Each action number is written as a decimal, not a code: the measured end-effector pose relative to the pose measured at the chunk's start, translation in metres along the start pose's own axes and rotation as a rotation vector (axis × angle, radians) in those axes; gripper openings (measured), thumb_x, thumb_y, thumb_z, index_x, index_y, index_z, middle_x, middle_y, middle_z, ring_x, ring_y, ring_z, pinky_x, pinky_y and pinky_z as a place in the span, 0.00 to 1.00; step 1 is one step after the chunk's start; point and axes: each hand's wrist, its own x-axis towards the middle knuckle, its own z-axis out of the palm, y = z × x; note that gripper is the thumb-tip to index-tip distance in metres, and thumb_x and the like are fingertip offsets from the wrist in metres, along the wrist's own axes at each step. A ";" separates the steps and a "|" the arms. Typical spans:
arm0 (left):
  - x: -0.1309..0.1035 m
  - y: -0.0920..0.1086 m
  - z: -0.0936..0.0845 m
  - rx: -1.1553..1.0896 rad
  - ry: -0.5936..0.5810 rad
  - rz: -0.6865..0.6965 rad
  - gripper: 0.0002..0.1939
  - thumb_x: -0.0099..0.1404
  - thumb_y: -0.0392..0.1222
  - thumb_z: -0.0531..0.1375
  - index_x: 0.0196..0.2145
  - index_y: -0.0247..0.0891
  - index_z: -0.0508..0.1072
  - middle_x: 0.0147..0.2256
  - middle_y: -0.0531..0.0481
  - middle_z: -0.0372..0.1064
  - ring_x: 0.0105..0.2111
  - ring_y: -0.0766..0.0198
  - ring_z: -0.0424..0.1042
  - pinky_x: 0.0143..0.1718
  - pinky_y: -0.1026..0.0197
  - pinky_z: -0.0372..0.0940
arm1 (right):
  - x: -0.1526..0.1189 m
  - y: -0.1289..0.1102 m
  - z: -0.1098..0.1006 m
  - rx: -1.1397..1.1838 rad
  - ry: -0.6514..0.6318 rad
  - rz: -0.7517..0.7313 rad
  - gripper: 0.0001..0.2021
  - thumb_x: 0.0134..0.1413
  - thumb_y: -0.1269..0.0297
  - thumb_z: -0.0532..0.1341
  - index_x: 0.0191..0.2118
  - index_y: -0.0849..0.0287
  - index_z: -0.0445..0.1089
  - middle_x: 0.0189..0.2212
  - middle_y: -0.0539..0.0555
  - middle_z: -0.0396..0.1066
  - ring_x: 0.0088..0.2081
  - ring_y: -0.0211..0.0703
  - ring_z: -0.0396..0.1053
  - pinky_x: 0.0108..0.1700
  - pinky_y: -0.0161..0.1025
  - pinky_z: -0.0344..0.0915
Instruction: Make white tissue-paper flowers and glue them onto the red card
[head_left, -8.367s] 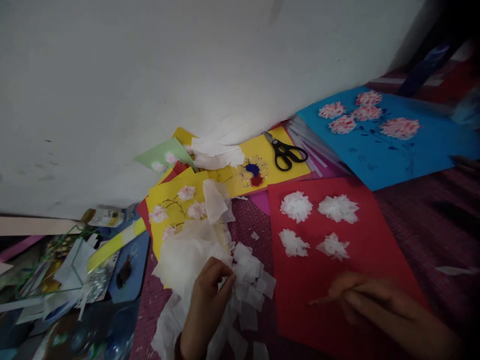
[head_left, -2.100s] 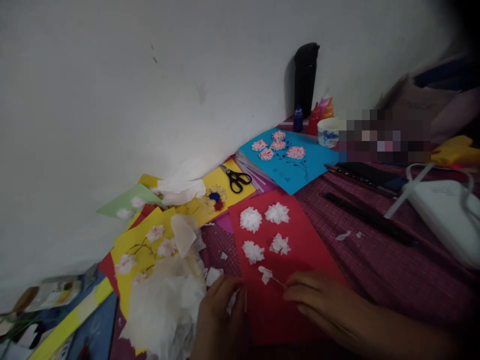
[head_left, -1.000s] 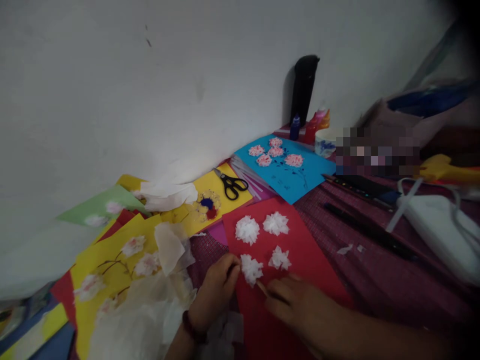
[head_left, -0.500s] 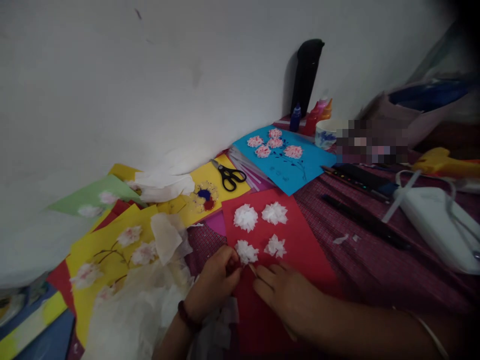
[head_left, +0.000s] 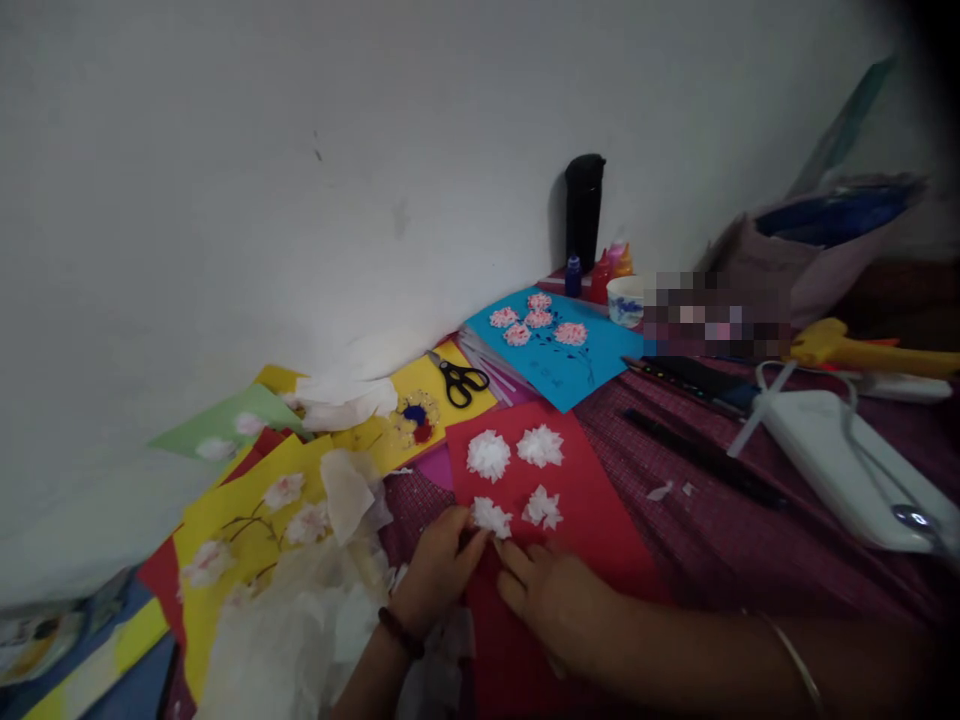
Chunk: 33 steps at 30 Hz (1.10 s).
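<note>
My left hand is closed, thumb and forefinger pinched at the lower left edge of a white tissue-paper flower. That flower lies on a red sheet of paper. My right hand rests on the same sheet, just below the flower, its fingers curled. What looks like a thin pale stick peeks out under the right palm, with a pale tip near the fingertips; most of it is hidden. Three more white paper flowers sit on the red sheet above my hands.
Left lie yellow paper with pinkish flowers and crumpled white tissue. Black-handled scissors are behind, beside blue paper with pink flowers. Rightward are a black pen-like stick, a white power bank and a yellow glue gun.
The camera view has tilted up and shifted right, so everything sits lower and the right-hand things farther left. Both hands stay at the same flower, with only slight finger movement.
</note>
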 end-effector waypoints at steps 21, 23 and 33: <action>-0.001 -0.001 0.001 -0.079 0.001 -0.026 0.32 0.53 0.26 0.52 0.57 0.38 0.58 0.42 0.48 0.60 0.35 0.64 0.65 0.40 0.60 0.62 | -0.043 0.036 -0.027 0.480 -0.025 -0.004 0.30 0.38 0.81 0.58 0.53 0.61 0.64 0.53 0.62 0.64 0.46 0.52 0.67 0.47 0.44 0.67; -0.002 -0.003 0.002 -0.097 0.012 -0.021 0.33 0.54 0.26 0.52 0.58 0.38 0.57 0.41 0.48 0.61 0.34 0.65 0.65 0.39 0.60 0.63 | -0.038 0.037 -0.026 0.422 -0.057 -0.023 0.29 0.37 0.81 0.59 0.51 0.64 0.66 0.53 0.63 0.65 0.45 0.53 0.68 0.45 0.46 0.68; -0.013 -0.010 0.007 -0.127 0.045 -0.075 0.36 0.56 0.33 0.60 0.60 0.43 0.55 0.44 0.47 0.64 0.35 0.62 0.67 0.39 0.56 0.65 | -0.037 0.035 -0.016 0.373 -0.031 -0.078 0.30 0.36 0.77 0.65 0.52 0.67 0.65 0.54 0.66 0.64 0.45 0.55 0.68 0.45 0.49 0.69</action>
